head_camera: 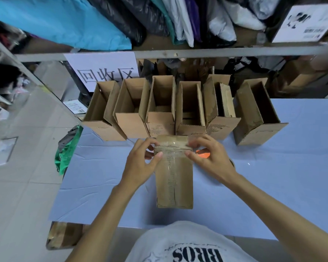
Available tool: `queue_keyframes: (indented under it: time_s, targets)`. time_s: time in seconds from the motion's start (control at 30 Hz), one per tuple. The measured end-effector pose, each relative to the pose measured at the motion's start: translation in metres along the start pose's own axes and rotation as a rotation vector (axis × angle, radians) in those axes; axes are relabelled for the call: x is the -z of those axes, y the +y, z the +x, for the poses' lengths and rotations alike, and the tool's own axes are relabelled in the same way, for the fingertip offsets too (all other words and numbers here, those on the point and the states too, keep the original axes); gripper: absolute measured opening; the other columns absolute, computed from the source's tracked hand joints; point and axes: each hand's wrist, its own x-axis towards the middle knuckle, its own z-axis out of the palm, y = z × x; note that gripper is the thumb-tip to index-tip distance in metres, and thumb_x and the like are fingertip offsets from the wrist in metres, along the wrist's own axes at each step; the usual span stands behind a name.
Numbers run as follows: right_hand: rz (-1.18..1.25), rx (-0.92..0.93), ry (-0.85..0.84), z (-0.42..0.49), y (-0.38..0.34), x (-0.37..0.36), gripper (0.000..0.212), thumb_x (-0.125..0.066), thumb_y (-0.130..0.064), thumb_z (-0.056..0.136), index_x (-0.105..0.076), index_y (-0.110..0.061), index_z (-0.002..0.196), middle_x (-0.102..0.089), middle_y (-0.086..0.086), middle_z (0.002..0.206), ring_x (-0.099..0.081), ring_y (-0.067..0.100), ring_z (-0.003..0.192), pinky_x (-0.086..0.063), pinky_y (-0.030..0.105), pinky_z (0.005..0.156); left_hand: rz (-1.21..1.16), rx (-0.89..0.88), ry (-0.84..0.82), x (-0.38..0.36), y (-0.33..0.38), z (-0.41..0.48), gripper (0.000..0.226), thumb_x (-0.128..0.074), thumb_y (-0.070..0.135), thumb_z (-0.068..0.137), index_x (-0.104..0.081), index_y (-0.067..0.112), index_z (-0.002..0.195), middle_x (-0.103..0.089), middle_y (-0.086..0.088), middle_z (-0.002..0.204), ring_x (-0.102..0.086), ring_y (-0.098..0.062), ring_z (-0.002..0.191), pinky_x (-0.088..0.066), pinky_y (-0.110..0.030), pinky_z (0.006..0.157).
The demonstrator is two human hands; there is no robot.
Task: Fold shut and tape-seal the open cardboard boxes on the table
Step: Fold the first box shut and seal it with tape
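While hands (140, 165) (212, 157) pinch the taped box (174, 184), open boxes (190, 127) stand just behind.

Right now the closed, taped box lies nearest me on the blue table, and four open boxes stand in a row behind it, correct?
Not four. The head view shows six open boxes standing in the row behind the taped box. The rest holds: the taped box is closed and lies nearest you on the blue table.

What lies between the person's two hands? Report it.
In the head view, the clear-taped far end of the closed brown cardboard box lies between the left hand and right hand, both pinching it.
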Motion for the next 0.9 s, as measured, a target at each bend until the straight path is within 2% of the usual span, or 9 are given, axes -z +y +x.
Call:
queue_keyframes:
  time_s: [0.07,0.17,0.3,0.37,0.47,0.6,0.73,0.9]
  targets:
    - [-0.023,0.044,0.005,0.001,0.000,-0.001,0.026,-0.070,-0.044,0.082,-0.072,-0.022,0.094,-0.060,-0.010,0.098,-0.058,0.008,0.095,-0.049,0.024,0.079,0.040,-0.061,-0.032,0.006,-0.001,0.000,0.019,-0.072,0.021,0.087,-0.062,0.023,0.103,-0.054,0.010,0.102,-0.060,-0.004,0.091,-0.053,-0.022,0.082]
    - [0.018,0.082,-0.021,0.000,-0.003,-0.004,0.018,-0.075,-0.032,0.082,-0.065,-0.019,0.090,-0.063,-0.009,0.093,-0.061,0.009,0.089,-0.054,0.033,0.078,0.083,-0.111,-0.036,0.011,0.001,-0.001,0.016,-0.070,0.026,0.087,-0.061,0.020,0.099,-0.057,0.013,0.101,-0.058,-0.006,0.097,-0.049,-0.024,0.086]
    - [-0.018,0.120,-0.035,-0.001,-0.005,-0.006,0.017,-0.076,-0.030,0.082,-0.064,-0.021,0.089,-0.063,-0.010,0.091,-0.060,0.008,0.087,-0.051,0.032,0.076,0.035,-0.116,0.010,0.011,0.003,-0.004,0.006,-0.066,0.022,0.092,-0.065,0.017,0.093,-0.061,0.011,0.095,-0.059,-0.009,0.095,-0.051,-0.027,0.087]
    - [0.006,0.103,-0.049,-0.001,-0.006,-0.006,0.017,-0.078,-0.029,0.080,-0.066,-0.022,0.090,-0.063,-0.012,0.092,-0.060,0.007,0.088,-0.051,0.029,0.077,-0.003,-0.085,0.049,0.008,0.006,-0.006,0.002,-0.068,0.018,0.090,-0.067,0.016,0.090,-0.065,0.011,0.092,-0.061,-0.009,0.093,-0.051,-0.024,0.087]
    - [0.024,0.054,-0.064,0.001,-0.007,-0.003,0.019,-0.080,-0.028,0.076,-0.068,-0.021,0.089,-0.066,-0.013,0.092,-0.062,0.007,0.089,-0.053,0.028,0.076,-0.146,0.052,0.105,0.006,0.010,-0.009,0.007,-0.074,0.013,0.085,-0.067,0.015,0.085,-0.070,0.008,0.085,-0.066,-0.010,0.087,-0.052,-0.019,0.086]
    - [0.060,-0.007,-0.064,0.001,-0.011,0.002,0.017,-0.081,-0.033,0.076,-0.067,-0.025,0.081,-0.068,-0.015,0.085,-0.064,0.005,0.085,-0.048,0.018,0.070,-0.359,0.179,0.127,0.006,0.011,-0.009,0.017,-0.077,0.009,0.080,-0.061,0.012,0.084,-0.072,0.000,0.094,-0.070,-0.010,0.090,-0.054,-0.019,0.082]
    - [0.086,-0.034,-0.059,-0.001,-0.016,0.000,0.016,-0.081,-0.028,0.076,-0.068,-0.020,0.076,-0.066,-0.009,0.085,-0.064,0.009,0.082,-0.053,0.025,0.069,-0.344,0.206,0.123,0.004,0.009,-0.010,0.013,-0.076,0.009,0.082,-0.064,0.005,0.079,-0.072,0.001,0.094,-0.068,-0.011,0.088,-0.054,-0.020,0.078]
    - [0.250,-0.168,0.015,-0.004,-0.020,-0.005,0.015,-0.078,-0.020,0.079,-0.069,-0.018,0.068,-0.065,-0.006,0.081,-0.062,0.011,0.079,-0.048,0.030,0.071,-0.293,0.219,0.136,0.002,0.007,-0.008,0.011,-0.073,0.008,0.084,-0.066,0.009,0.075,-0.069,-0.002,0.094,-0.064,-0.012,0.091,-0.054,-0.023,0.079]
